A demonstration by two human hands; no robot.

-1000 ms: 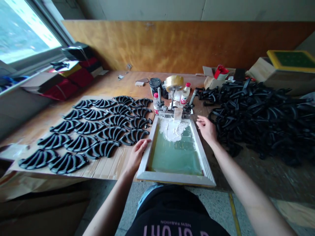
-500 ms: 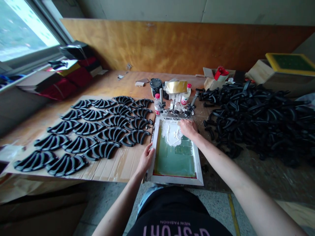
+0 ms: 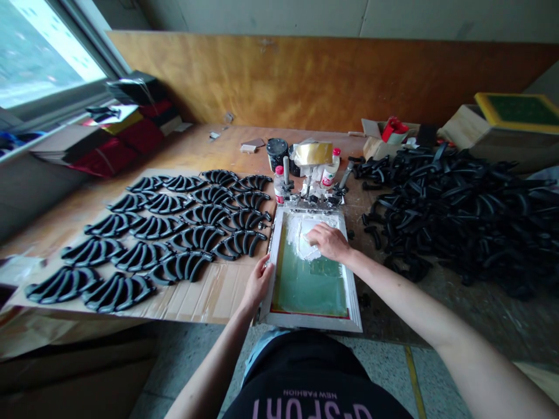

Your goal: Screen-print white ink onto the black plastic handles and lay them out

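Observation:
A silver frame [image 3: 354, 297] with a green mesh [image 3: 309, 291] lies at the table's front edge. White paste [image 3: 299, 231] is spread over the upper part of the mesh. My left hand [image 3: 261, 279] grips the frame's left side, its fingers at the outer edge. Over the paste, my right hand [image 3: 328, 241] is closed, fingers pressed together and pointing left; what they hold is hidden. A metal clamp assembly [image 3: 311, 201] stands at the far end of the frame.
Black curved parts [image 3: 201, 240] lie in rows on cardboard at left. A large heap of black parts [image 3: 476, 215] covers the right side. Behind the frame stand a red-capped bottle [image 3: 279, 185], another bottle [image 3: 329, 170] and a black tub [image 3: 276, 152]. Boxes stand at back right.
My right hand has moved toward me and slightly left, from the frame's far end to over the middle of the paste. My left hand stays at the frame's side.

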